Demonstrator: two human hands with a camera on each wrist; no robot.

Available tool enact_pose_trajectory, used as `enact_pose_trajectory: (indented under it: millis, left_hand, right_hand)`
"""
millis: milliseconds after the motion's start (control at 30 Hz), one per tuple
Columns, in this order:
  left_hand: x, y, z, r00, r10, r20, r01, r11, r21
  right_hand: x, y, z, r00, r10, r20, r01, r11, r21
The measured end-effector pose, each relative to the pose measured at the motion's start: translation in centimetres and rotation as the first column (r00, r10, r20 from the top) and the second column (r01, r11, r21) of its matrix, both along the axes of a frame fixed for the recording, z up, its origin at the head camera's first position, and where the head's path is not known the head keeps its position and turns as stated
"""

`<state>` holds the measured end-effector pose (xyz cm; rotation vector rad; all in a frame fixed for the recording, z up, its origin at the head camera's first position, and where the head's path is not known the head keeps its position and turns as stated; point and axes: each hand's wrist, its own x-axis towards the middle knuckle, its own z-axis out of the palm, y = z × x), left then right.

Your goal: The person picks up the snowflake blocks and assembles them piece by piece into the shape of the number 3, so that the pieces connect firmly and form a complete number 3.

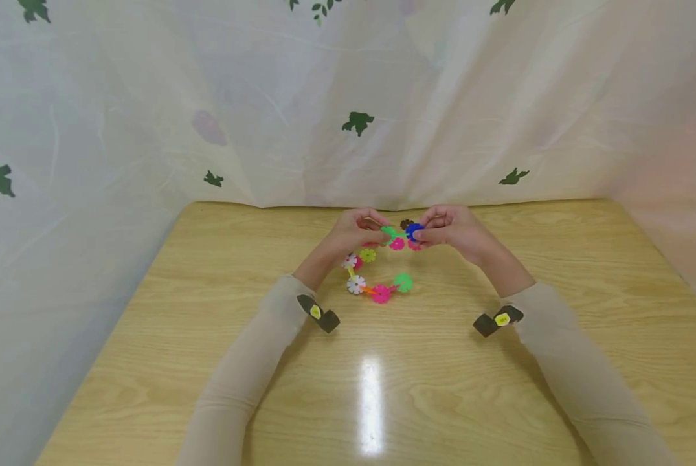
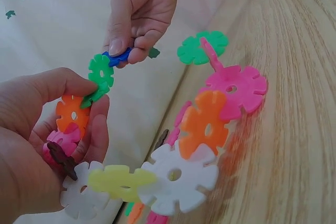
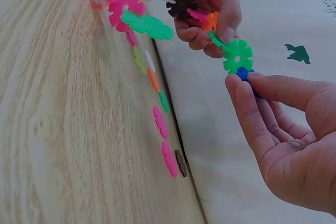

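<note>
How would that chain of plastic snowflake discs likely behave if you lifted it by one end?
The chain would probably sag or swing, since its thin discs join only at edge slots. It looks light: the left hand and right hand hold it by fingertips. A link might pop apart.

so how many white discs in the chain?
2: one white disc beside the orange disc, another white disc under the left hand. Others may be hidden.

Two hands are up at twelve o'clock on one wooden table (image 1: 208, 362): the left hand (image 1: 353, 232) and the right hand (image 1: 449, 230). One chain of snowflake discs (image 2: 173, 177) hangs between them. In the left wrist view its discs count (some partly hidden) as three green, two orange, two white, two pink, one yellow, one blue, one brown.
</note>
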<state>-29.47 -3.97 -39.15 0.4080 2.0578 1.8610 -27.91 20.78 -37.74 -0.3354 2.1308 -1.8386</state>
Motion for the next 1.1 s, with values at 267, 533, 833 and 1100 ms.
enact_pose_trajectory:
  millis: [267,533,833,1100]
  left_hand:
    - [0.1,0.1,0.1,1.000,0.001,-0.004,0.000,1.000,0.029]
    - [0.0,0.0,0.3,1.000,0.006,-0.006,-0.006,1.000,0.028]
    - [0.0,-0.7,0.7,0.997,-0.040,-0.067,0.038,0.999,-0.030]
    - [-0.2,-0.6,0.6,0.975,-0.130,-0.181,0.100,0.981,-0.166]
  right_hand:
    - [-0.1,0.0,-0.4,1.000,-0.008,-0.024,0.008,1.000,-0.030]
    - [0.1,-0.3,-0.4,0.998,-0.027,-0.052,0.024,0.999,-0.041]
    - [0.2,-0.5,0.2,1.000,-0.008,-0.004,0.008,1.000,0.010]
    - [0.3,0.1,0.8,0.994,0.097,-0.052,-0.087,0.983,0.164]
